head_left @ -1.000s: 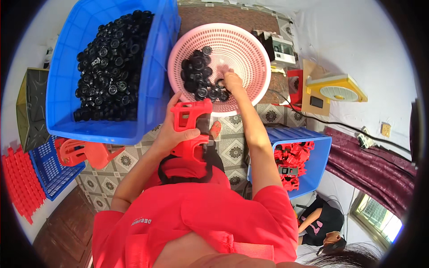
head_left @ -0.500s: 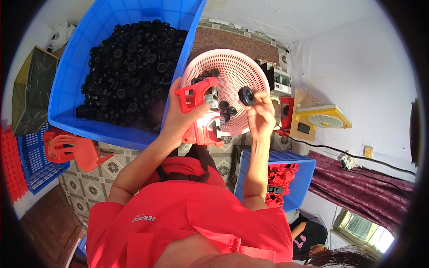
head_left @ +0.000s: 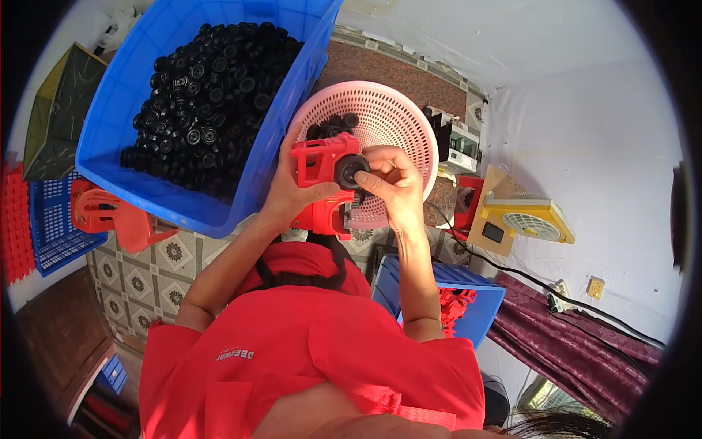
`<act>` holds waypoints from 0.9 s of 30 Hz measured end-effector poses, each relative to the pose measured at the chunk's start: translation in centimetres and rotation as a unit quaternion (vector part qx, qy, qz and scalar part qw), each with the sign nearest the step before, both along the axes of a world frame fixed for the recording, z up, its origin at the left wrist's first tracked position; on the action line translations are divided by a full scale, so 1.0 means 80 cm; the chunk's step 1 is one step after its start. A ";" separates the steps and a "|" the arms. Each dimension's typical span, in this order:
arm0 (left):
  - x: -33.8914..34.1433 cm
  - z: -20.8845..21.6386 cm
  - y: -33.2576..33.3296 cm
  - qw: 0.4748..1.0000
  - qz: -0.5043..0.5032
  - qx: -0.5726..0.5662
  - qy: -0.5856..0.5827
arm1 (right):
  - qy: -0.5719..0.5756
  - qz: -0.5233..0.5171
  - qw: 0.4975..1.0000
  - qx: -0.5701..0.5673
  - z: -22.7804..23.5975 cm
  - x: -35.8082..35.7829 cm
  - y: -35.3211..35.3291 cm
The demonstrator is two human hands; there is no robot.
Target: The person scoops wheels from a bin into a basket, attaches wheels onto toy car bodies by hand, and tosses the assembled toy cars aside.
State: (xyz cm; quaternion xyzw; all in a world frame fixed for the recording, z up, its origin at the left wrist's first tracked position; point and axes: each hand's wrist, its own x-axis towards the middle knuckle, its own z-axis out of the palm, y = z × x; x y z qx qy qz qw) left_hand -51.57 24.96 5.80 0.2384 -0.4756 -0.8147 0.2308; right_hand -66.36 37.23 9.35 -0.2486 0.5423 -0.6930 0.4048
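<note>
One black wheel (head_left: 344, 170) is sitting at the far end of a red plastic frame (head_left: 319, 214), and both are being held up over the near part of a pink basket (head_left: 401, 110). The left hand (head_left: 287, 194) is gripping the frame from its left side, the thumb lying across its middle. The right hand (head_left: 397, 189) is pinching the wheel, thumb on its face, the other fingers curling behind.

The work in hand is apparently fitting wheels to the frame, and this one seems to be partway along: the wheel is lining up with the frame's far end, but whether it is seated I cannot tell. At the near end, no wheel is showing on the side in view, so that spot is probably still waiting; the underside is staying hidden.

Plenty seems left overall. Loose wheels (head_left: 338, 126) are lying in the basket, beyond the frame, and a big heap of black wheels (head_left: 212, 102) is filling much of the large blue tub (head_left: 175, 211) to the left. Red parts (head_left: 455, 309) are lying in a smaller blue box (head_left: 480, 316) at the right; whether those are finished I cannot tell.
</note>
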 end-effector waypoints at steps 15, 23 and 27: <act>0.032 -0.049 0.026 0.991 -0.037 -0.015 -0.129 | -0.072 0.202 0.976 0.046 -0.108 0.005 0.015; 0.014 -0.046 0.040 0.978 0.063 0.090 -0.179 | 0.470 -0.021 0.817 0.333 -0.366 -0.125 -0.089; 0.009 -0.054 0.033 0.978 0.088 0.100 -0.159 | 0.305 0.004 0.911 0.277 -0.406 -0.146 -0.077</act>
